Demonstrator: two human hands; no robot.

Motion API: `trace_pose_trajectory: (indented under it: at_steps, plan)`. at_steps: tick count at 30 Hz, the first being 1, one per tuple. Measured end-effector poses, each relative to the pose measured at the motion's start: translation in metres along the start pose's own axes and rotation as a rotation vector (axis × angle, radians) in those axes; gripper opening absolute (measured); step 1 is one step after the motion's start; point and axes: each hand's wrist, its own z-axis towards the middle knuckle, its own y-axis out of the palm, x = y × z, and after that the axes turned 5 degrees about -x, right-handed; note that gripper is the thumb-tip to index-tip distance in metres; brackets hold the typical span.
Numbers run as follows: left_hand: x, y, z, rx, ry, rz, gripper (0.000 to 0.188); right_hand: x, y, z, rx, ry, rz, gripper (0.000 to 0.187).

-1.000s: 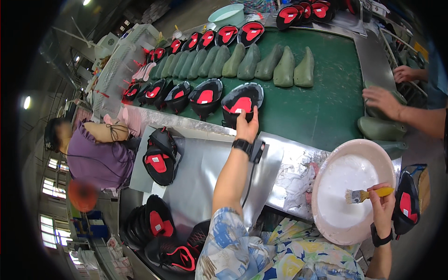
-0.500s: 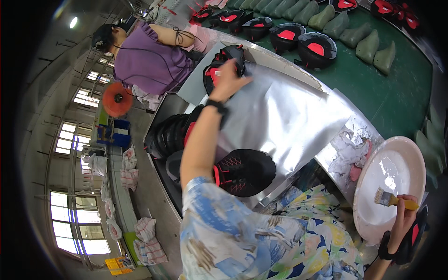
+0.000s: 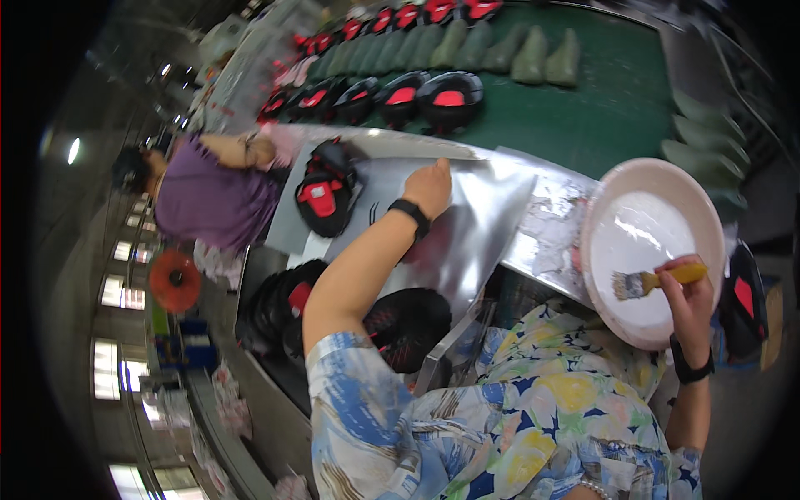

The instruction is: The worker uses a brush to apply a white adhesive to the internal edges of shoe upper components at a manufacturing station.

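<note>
Far to the left of the right-hand grip (image 3: 688, 304), a co-worker in a purple, ruffle-edged fabric top (image 3: 218, 196) is located, with pale pink, soft-looking material (image 3: 282, 148) placed near the bare arm. A round, orange-red fan (image 3: 164, 285) is positioned far left, nearly level with the grip. Blue, box-shaped bins (image 3: 198, 343) are located left of the grip and slightly lower in the view; whitish, rumpled bundles (image 3: 233, 408) are seen lower, blurred. Bright, rectangular, paned windows (image 3: 106, 368) are set farthest left. A white, oval, glowing lamp (image 3: 74, 151) is seen far up and left of the grip.
</note>
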Motion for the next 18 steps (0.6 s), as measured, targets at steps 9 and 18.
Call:
trace_pose_trajectory:
  at_steps: [9, 18]
  plan:
    - [0.046, -0.018, 0.058, -0.278, 0.437, -0.766, 0.066, 0.006, -0.019, -0.017, 0.166, -0.01, -0.138, 0.013]
    - [0.054, 0.017, -0.063, -0.088, 0.376, -0.364, 0.077, 0.062, -0.003, 0.068, -0.003, 0.097, -0.341, 0.03]
